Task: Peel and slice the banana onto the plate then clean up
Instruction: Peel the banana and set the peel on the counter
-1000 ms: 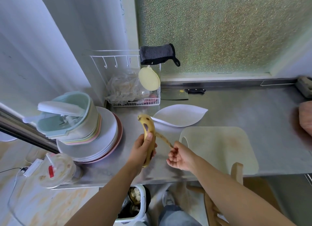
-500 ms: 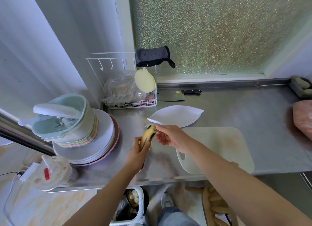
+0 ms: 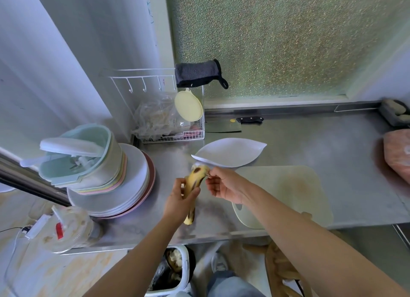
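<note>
A spotted yellow banana [image 3: 194,181] stands nearly upright over the steel counter, gripped around its middle by my left hand [image 3: 180,202]. My right hand [image 3: 224,185] pinches the peel at the banana's top end. Just behind them lies a white leaf-shaped plate [image 3: 235,153]. A pale green cutting board [image 3: 286,190] lies to the right, partly under my right forearm. A cleaver [image 3: 230,124] with a black handle rests against the back wall.
A stack of plates and pastel bowls [image 3: 106,179] fills the counter's left. A wire rack [image 3: 173,128] with bags and a lid stands at the back left. A waste bin [image 3: 170,272] sits on the floor below. A pink object [image 3: 397,157] lies far right.
My right hand rose from beside the banana's lower part, where it had pulled a peel strip down, to the top end. The banana has shifted slightly.
</note>
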The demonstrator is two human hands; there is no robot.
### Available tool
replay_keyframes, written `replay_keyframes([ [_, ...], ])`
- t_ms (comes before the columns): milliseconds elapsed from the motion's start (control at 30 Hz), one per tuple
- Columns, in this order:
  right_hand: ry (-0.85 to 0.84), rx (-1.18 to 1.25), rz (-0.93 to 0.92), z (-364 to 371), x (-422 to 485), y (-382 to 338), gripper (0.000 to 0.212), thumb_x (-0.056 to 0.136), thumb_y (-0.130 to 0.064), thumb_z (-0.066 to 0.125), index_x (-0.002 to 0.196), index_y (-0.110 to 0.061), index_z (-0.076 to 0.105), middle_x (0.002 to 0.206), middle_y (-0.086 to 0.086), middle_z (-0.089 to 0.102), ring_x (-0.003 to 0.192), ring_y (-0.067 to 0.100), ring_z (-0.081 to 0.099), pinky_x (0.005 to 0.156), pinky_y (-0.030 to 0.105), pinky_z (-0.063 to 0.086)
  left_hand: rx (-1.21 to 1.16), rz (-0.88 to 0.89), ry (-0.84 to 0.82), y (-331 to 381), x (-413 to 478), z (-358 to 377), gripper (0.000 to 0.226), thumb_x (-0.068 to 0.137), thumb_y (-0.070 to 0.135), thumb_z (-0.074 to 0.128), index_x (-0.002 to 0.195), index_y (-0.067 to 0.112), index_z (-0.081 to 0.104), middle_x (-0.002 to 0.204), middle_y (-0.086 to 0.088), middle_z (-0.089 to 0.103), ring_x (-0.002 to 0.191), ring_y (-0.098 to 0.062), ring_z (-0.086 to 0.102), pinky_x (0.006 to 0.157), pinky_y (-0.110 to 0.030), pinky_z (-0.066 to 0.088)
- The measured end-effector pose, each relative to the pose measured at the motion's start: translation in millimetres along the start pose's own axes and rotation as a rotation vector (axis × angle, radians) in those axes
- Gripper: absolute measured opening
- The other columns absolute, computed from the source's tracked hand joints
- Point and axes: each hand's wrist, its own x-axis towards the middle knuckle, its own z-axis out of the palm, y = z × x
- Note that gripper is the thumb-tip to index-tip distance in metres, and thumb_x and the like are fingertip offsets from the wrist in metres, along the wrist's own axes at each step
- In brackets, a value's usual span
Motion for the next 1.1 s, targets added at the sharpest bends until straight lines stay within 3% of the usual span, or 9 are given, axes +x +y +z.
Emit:
replay_keyframes([
  [233,-0.023,0.153,-0.055,8,5,9,0.021,0.091,-0.002,0.037,0.079,-0.007,0.054,0.059,0.004,0.056,0.057,0.011,0.051,0.056,0.021,0.046,-0.177,-0.077,-0.184,-1,0,-3,0.016,0.089,0.038,0.061,0.100,0.028,0.052,0.097,-0.015,0.064,0.090,-0.034,0.066,0.084,-0.053,0.054],
  [367,-0.030,0.107,-0.184,13,4,16,0.027,0.086,0.001,0.039,0.066,-0.010,0.053,0.060,0.005,0.050,0.056,0.012,0.044,0.059,0.021,0.042,-0.379,-0.187,-0.278,8,-4,-4,0.024,0.093,0.031,0.057,0.109,0.014,0.052,0.093,-0.016,0.066,0.078,-0.030,0.069,0.066,-0.038,0.057],
  [500,-0.100,0.061,-0.270,12,-1,21,0.034,0.087,-0.003,0.039,0.058,-0.015,0.051,0.059,0.005,0.046,0.054,0.013,0.041,0.059,0.026,0.036,-0.552,-0.243,-0.250,16,-5,-1,0.029,0.096,0.035,0.050,0.109,0.010,0.052,0.090,-0.016,0.068,0.080,-0.033,0.067,0.069,-0.039,0.056],
  [633,-0.066,-0.093,-0.083,-8,1,35,0.017,0.088,-0.006,0.037,0.073,-0.014,0.043,0.061,0.003,0.039,0.055,0.014,0.033,0.059,0.026,0.030,-0.594,-0.205,-0.233,18,2,-7,0.025,0.093,0.030,0.054,0.110,0.012,0.050,0.085,-0.012,0.062,0.078,-0.027,0.062,0.067,-0.036,0.054],
  [767,-0.019,-0.093,0.011,-25,-3,43,0.014,0.087,-0.004,0.038,0.076,-0.010,0.042,0.062,0.006,0.045,0.058,0.016,0.036,0.060,0.027,0.033,-0.648,-0.247,-0.260,14,4,-12,0.020,0.093,0.027,0.055,0.107,0.013,0.051,0.087,-0.016,0.063,0.081,-0.030,0.063,0.066,-0.038,0.055],
  [933,-0.159,-0.207,0.235,-41,-11,46,0.011,0.090,-0.009,0.041,0.079,-0.011,0.043,0.069,0.006,0.052,0.063,0.017,0.044,0.068,0.027,0.042,-0.764,-0.275,-0.027,16,10,-9,0.020,0.096,0.028,0.050,0.105,0.011,0.049,0.083,-0.010,0.058,0.071,-0.023,0.056,0.061,-0.035,0.052],
  [1033,-0.106,-0.390,0.344,-54,-16,48,0.014,0.090,-0.012,0.042,0.078,-0.010,0.047,0.071,0.005,0.055,0.059,0.016,0.047,0.064,0.025,0.046,-0.788,-0.259,0.077,14,12,-18,0.029,0.096,0.028,0.052,0.116,0.007,0.047,0.098,-0.018,0.059,0.084,-0.029,0.059,0.072,-0.043,0.053],
  [1100,-0.001,-0.475,0.300,-56,-15,45,0.012,0.089,-0.009,0.042,0.080,-0.007,0.050,0.072,0.009,0.057,0.057,0.016,0.050,0.058,0.024,0.047,-0.726,-0.229,0.084,13,10,-22,0.031,0.096,0.026,0.053,0.119,0.007,0.047,0.102,-0.019,0.059,0.089,-0.030,0.060,0.078,-0.045,0.053],
])
